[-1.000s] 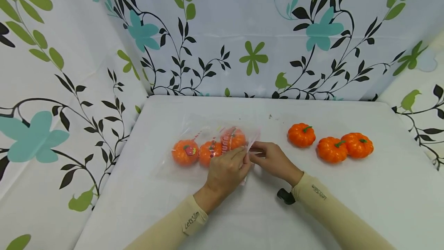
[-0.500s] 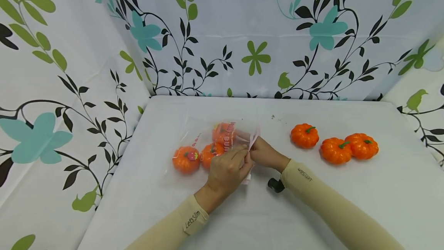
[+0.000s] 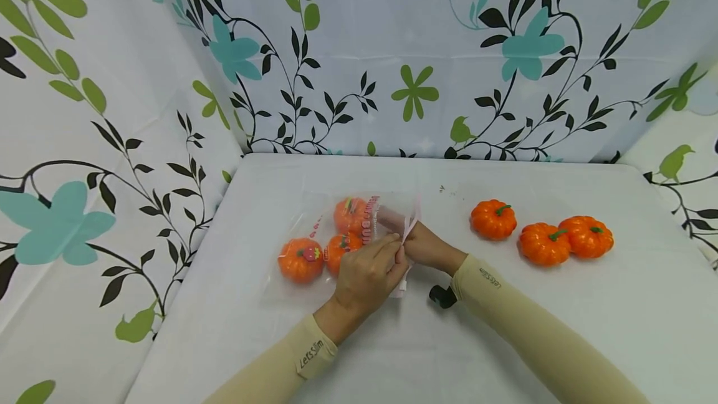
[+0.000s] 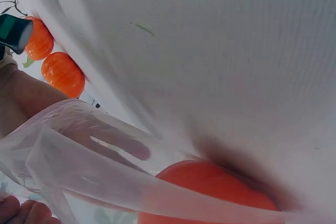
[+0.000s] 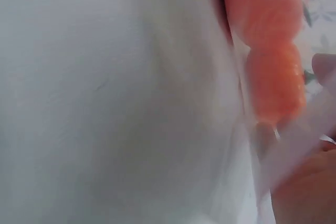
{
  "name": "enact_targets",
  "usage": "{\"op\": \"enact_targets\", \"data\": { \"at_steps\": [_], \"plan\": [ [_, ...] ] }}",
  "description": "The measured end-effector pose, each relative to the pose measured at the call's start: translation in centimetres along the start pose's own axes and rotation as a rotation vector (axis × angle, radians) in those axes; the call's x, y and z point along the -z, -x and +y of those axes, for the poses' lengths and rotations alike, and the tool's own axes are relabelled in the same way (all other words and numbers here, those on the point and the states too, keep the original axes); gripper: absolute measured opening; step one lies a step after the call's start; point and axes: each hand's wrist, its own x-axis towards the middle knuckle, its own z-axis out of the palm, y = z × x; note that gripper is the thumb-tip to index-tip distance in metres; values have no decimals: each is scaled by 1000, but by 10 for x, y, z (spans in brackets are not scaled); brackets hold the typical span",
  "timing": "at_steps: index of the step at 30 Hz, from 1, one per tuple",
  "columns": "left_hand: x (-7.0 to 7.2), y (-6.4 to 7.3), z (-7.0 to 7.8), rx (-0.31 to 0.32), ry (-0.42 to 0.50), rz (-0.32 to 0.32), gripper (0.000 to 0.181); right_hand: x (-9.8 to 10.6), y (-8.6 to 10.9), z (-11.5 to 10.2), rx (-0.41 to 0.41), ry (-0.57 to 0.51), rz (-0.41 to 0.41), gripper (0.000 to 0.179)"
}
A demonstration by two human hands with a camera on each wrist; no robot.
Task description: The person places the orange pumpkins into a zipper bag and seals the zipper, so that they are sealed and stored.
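A clear plastic bag with pink print (image 3: 286, 223) lies on the table with three small orange pumpkins inside: one at the left (image 3: 301, 260), one in the middle (image 3: 339, 252) and one at the back (image 3: 351, 216). My left hand (image 3: 367, 276) pinches the bag's edge at its mouth. My right hand (image 3: 426, 243) reaches through the mouth, its fingers showing straight through the film. In the left wrist view those fingers (image 4: 131, 148) point toward a pumpkin (image 4: 210, 192), with nothing in their grip.
Three more orange pumpkins stand to the right of the bag: a single one (image 3: 493, 219) and two side by side, a left one (image 3: 544, 244) and a right one (image 3: 586, 237). A black wrist camera (image 3: 442, 296) sits on my right wrist. Patterned curtains (image 3: 415, 61) hang behind the white table (image 3: 392, 360).
My right hand has pushed leftward deeper into the bag. The back pumpkin in it has shifted left, away from the mouth. The left hand has kept its hold on the edge.
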Motion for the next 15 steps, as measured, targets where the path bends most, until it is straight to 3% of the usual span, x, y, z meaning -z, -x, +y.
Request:
{"op": "enact_targets", "data": {
  "at_steps": [6, 12, 15],
  "plan": [
    [1, -1, 1, 32, -6, -44, 12, 20, 38, -5, -27, 147, 101, 68],
    [0, -1, 2, 47, -2, -55, 11, 58, 91, -17, -52, 432, 325, 86],
    [0, 1, 3, 61, 11, -59, 9, 80, 111, -25, -49, 524, 448, 101]
  ]
}}
